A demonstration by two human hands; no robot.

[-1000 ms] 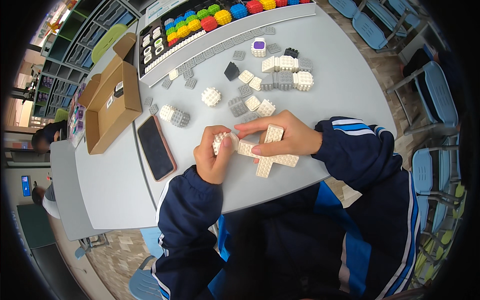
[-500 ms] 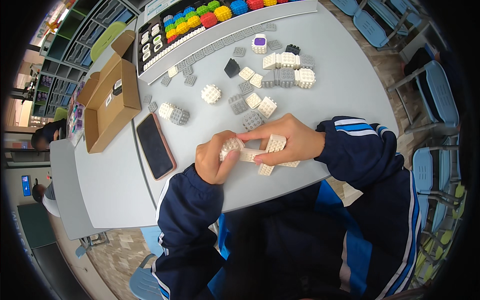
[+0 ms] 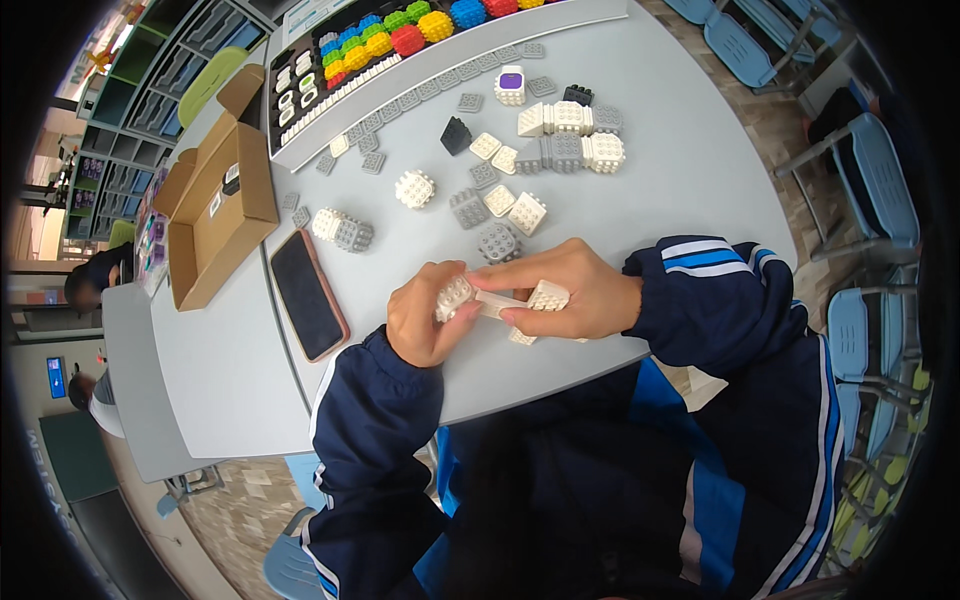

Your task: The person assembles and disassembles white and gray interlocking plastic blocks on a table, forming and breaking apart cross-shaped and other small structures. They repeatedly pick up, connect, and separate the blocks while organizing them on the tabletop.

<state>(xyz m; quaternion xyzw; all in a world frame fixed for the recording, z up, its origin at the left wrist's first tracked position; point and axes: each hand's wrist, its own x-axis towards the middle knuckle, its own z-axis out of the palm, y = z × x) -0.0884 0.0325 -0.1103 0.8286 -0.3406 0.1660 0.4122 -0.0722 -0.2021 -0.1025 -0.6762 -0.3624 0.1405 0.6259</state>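
White and studded, a rounded block in the head view sits in the left grip, which is closed around its side; the right grip pinches a flat-armed plastic assembly. Fitting these together seems the step in hand; the next move likely calls for squaring the assembly's end before pressing. Both lie between the grips, over the surface, touching or nearly so.

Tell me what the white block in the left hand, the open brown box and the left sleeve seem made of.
White block: probably hard satin plastic, from its even, rounded studs.
Open brown box: matte cardboard, judging by its flaps.
Left sleeve: dull fabric, creasing softly; fibre unclear.
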